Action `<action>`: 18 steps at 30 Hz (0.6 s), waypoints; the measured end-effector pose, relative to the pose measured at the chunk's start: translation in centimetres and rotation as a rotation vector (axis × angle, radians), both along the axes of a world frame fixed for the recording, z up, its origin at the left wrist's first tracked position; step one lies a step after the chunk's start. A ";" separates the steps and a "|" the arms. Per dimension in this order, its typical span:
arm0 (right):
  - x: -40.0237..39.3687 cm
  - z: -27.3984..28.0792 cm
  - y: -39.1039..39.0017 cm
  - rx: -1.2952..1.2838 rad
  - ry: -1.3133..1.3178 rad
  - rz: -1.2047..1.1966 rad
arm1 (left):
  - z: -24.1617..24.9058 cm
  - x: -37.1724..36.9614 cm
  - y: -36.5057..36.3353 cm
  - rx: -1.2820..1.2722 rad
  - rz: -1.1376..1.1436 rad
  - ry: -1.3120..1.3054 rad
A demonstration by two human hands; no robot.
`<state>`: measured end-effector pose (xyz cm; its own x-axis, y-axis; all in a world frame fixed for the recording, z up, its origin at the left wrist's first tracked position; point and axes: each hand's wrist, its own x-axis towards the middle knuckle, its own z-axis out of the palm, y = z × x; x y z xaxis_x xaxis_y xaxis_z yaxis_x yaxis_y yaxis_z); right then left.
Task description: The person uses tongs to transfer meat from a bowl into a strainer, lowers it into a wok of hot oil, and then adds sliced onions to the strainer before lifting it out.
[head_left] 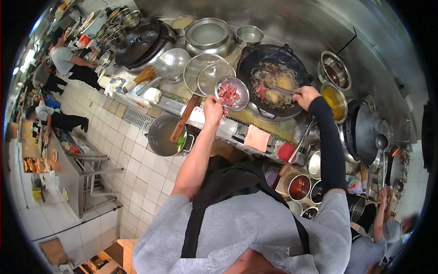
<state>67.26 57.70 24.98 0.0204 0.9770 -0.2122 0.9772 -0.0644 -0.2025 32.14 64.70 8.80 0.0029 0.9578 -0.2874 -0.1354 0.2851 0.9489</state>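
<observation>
A steel bowl (244, 94) of raw red meat pieces (228, 94) is in my left hand (214, 108), its fingers closed on the rim just left of the wok. With closed fingers my right hand (306, 97) grips metal tongs (283, 90), whose far end is inside the black wok (248, 61). Bubbling oil fills the wok, with golden pieces (285, 81) and some reddish meat (261, 90) in it. The tongs' tips are hard to make out near the meat.
Strainers (187, 73) and a wooden handle (181, 123) lie left of the wok. A pot (159, 134) stands below them. Bowls of sauce (335, 75) and yellow liquid (337, 102) are at the right. Other people (66, 59) work at far left and lower right.
</observation>
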 end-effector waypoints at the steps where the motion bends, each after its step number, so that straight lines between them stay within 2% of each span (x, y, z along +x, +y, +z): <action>1: 0.4 -2.3 1.6 -0.019 -0.023 -0.054 | 0.6 0.0 0.0 -0.003 0.005 -0.009; 3: 0.2 -5.1 4.4 -0.117 -0.108 -0.203 | 1.2 -0.3 -0.3 -0.008 0.007 -0.001; 6: 0.6 -7.2 7.7 -0.100 -0.169 -0.312 | 2.1 -0.7 -0.5 -0.011 0.010 0.007; 7: -0.4 -5.8 7.6 -0.084 -0.201 -0.260 | 3.2 -1.0 -0.9 -0.013 0.013 -0.010; 12: 2.6 -7.4 10.3 -0.055 -0.309 -0.262 | 4.2 -2.7 -1.1 0.061 0.015 0.024; 14: 3.0 -4.4 9.8 -0.054 -0.304 -0.280 | 3.5 -3.1 -0.5 0.096 0.018 0.015; 15: 1.3 -1.2 8.7 -0.047 -0.341 -0.233 | 3.7 -3.4 -0.6 0.089 0.003 0.006; 18: -3.4 5.6 3.7 0.076 -0.240 -0.062 | 3.6 -3.5 -0.3 0.092 -0.024 0.034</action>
<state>63.88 61.37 30.62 0.1218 0.9853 -0.1198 0.9925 -0.1192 0.0283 28.67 64.36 12.40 0.0182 0.9799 -0.1988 -0.0971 0.1997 0.9750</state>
